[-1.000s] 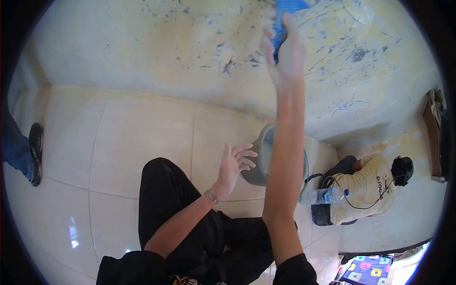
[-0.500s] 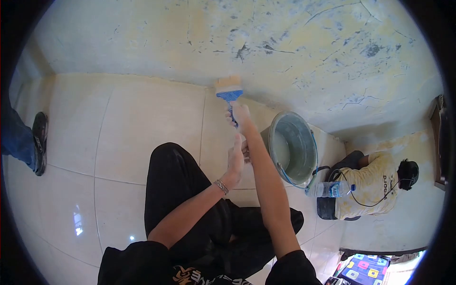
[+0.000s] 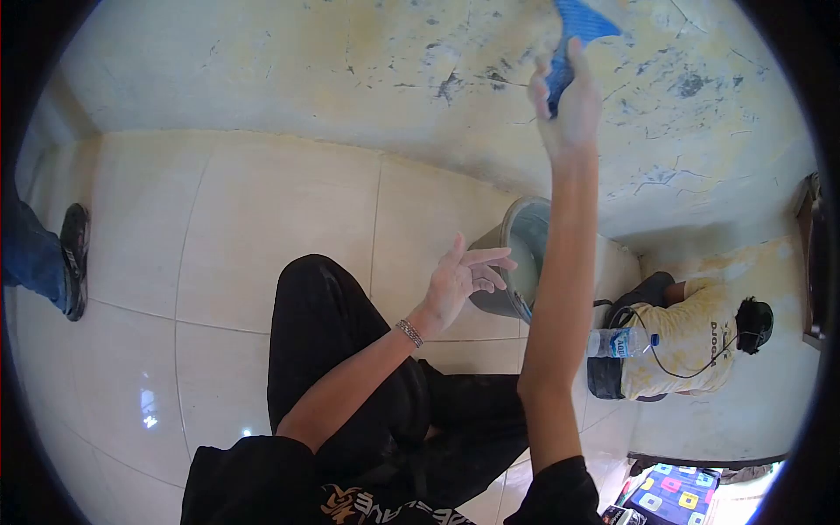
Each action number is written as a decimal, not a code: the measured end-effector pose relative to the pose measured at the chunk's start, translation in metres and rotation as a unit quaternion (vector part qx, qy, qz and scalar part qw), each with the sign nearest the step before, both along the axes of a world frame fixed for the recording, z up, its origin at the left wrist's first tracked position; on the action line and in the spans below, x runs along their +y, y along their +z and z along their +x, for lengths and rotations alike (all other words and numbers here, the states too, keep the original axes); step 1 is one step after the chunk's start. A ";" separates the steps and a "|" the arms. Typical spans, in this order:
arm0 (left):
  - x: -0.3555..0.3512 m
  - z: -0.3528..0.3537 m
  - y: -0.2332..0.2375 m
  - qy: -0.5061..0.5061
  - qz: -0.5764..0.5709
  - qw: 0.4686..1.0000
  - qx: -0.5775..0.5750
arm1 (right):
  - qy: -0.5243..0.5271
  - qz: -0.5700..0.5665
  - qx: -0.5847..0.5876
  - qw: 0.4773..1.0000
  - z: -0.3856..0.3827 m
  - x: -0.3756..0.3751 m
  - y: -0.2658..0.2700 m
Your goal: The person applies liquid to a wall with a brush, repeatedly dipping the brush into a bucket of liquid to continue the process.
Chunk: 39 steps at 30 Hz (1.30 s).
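My right hand [image 3: 573, 109] is raised against the upper wall, its fingers wrapped around the blue handle of a wide paintbrush [image 3: 582, 24]. The brush's bristle end lies beyond the top edge of the view. White powder or paste coats both hands. My left hand [image 3: 455, 284], with a bracelet at its wrist, is held over the floor with fingers apart and nothing in it. Close to those fingertips stands a grey bucket [image 3: 494, 258] with pale liquid inside, partly hidden behind my right forearm.
Patchy, cracked yellowish wall [image 3: 420, 79] rises from the tiled floor [image 3: 271, 192]. At right, another person [image 3: 678, 337] crouches, back turned, near a clear water bottle [image 3: 617, 342]. A sandalled foot [image 3: 74, 262] stands far left. A patterned cloth [image 3: 674, 492] lies at lower right.
My right hand has carried the paintbrush up and right, from the wall's base to higher on the wall. My left hand has moved slightly right, its fingers now spread toward the bucket.
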<state>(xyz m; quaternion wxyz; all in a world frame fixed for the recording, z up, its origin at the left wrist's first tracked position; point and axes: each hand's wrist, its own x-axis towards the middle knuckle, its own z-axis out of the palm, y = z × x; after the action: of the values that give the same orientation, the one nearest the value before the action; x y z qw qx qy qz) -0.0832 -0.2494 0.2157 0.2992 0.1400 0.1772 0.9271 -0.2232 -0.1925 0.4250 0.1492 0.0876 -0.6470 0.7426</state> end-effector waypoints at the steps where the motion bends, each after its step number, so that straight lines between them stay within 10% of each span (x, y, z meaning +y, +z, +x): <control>1: -0.001 0.000 -0.001 0.003 -0.008 1.000 -0.011 | -0.009 -0.019 0.031 0.999 -0.011 0.004 0.003; 6: 0.003 0.001 0.005 0.091 -0.233 0.963 -0.099 | -0.057 -0.036 -0.120 0.990 -0.037 0.038 -0.100; 11: 0.034 -0.003 -0.068 0.112 -0.359 0.912 -0.161 | -0.184 0.114 -0.362 0.907 0.015 0.051 -0.330; 14: 0.013 -0.008 -0.036 0.051 -0.288 0.944 -0.153 | -0.149 0.096 -0.390 0.904 0.020 0.067 -0.332; 18: 0.014 -0.009 -0.002 0.053 -0.047 0.995 -0.065 | -0.090 0.002 -0.364 0.927 -0.011 0.086 -0.203; 28: 0.005 -0.003 0.008 0.013 -0.064 0.998 -0.005 | -0.055 -0.058 -0.037 0.996 0.022 0.066 -0.044; 39: 0.014 0.018 -0.008 0.041 -0.210 0.972 -0.099 | -0.159 0.025 -0.392 0.906 0.024 0.038 -0.207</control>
<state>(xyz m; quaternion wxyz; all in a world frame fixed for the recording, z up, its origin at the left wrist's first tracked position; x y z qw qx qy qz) -0.0652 -0.2349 0.2081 0.2991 -0.0255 0.3427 0.8902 -0.1989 -0.1543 0.2182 -0.0031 -0.3111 -0.6769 0.6671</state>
